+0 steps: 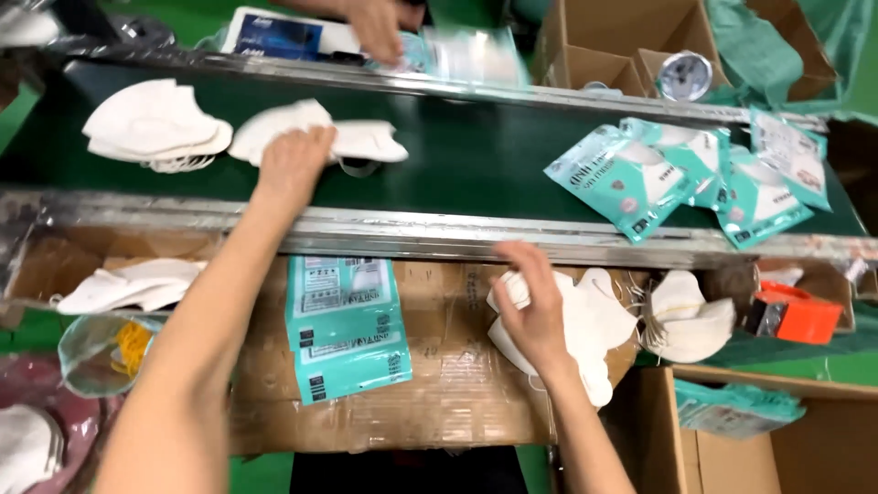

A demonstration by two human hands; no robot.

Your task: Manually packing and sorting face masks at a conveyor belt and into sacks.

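Left hand (291, 165) lies spread on a white mask (315, 137) on the green belt (476, 160), steadying it. Right hand (532, 306), below the belt, loosely grips 1 mask from the pile (604, 320).

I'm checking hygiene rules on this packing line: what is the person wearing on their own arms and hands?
Nothing shows. The left hand and right hand are bare, with no gloves, rings, watch or wristbands. Both forearms are uncovered to the bottom of the picture; no sleeve shows.
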